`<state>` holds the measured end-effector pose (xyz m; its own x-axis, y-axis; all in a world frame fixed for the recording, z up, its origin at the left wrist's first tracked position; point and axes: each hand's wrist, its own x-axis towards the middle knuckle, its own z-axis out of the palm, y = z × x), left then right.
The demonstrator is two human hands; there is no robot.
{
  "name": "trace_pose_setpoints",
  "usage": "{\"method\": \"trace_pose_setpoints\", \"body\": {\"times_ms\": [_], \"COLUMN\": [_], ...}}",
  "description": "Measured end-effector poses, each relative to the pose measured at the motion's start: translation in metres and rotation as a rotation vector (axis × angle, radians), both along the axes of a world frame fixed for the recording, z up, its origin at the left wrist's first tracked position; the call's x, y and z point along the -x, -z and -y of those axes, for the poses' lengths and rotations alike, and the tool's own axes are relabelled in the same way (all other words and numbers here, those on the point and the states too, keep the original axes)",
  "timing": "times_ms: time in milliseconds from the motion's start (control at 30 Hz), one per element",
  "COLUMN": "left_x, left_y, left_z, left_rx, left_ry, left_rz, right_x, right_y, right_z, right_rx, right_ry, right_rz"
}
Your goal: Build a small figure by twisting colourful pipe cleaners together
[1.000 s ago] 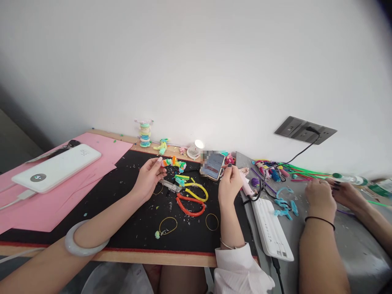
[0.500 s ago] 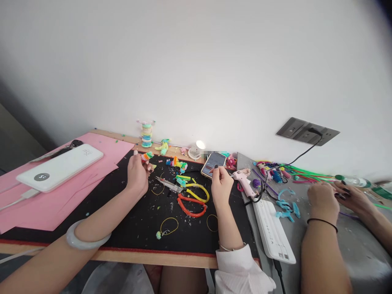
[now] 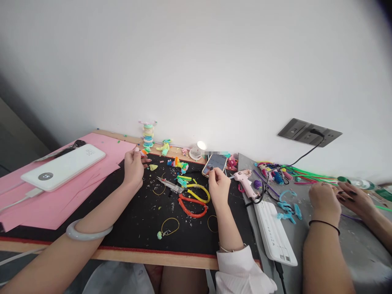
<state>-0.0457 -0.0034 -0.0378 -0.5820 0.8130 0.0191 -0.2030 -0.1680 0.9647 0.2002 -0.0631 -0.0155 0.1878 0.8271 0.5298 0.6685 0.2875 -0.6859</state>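
In the left of the hands [image 3: 134, 169], a multicolored piece [image 3: 145, 151]

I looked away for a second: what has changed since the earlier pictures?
The left hand moved left, holding a small striped piece. The right hand shifted left, away from the glue gun, to before the phone. The scissors and multicoloured bundle stayed put.
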Motion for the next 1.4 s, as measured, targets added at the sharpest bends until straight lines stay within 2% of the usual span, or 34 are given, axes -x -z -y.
{"method": "trace_pose_setpoints", "body": {"times_ms": [100, 267, 367, 533, 667, 767, 900, 1000, 1300, 1400], "left_x": [-0.004, -0.014, -0.020, -0.027, -0.029, -0.030, -0.032, -0.033, -0.034, -0.035], "left_y": [-0.002, -0.005, -0.008, -0.012, -0.011, -0.012, -0.014, -0.014, -0.014, -0.016], "left_z": [0.005, 0.014, 0.021, 0.028, 0.030, 0.032, 0.034, 0.035, 0.035, 0.037], "left_rx": [-0.044, -0.084, -0.116, -0.141, -0.122, -0.117, -0.121, -0.122, -0.130, -0.126], "left_ry": [0.085, 0.254, 0.336, 0.467, 0.499, 0.527, 0.556, 0.570, 0.585, 0.587], "left_rz": [-0.055, -0.166, -0.289, -0.368, -0.395, -0.392, -0.385, -0.352, -0.372, -0.336], "right_x": [0.008, 0.021, 0.022, 0.020, 0.023, 0.026, 0.023, 0.019, 0.023, 0.025], "right_y": [0.000, 0.002, 0.005, 0.009, 0.012, 0.015, 0.016, 0.015, 0.013, 0.012], "right_z": [0.002, 0.004, 0.003, 0.001, -0.001, -0.002, -0.004, -0.005, -0.001, -0.001], "right_rx": [0.080, 0.134, 0.172, 0.245, 0.327, 0.327, 0.241, 0.173, 0.248, 0.231], "right_ry": [-0.119, -0.185, -0.149, -0.023, 0.073, 0.073, 0.027, 0.013, 0.112, 0.105], "right_rz": [0.112, 0.340, 0.408, 0.497, 0.494, 0.415, 0.233, 0.185, 0.526, 0.511]}}
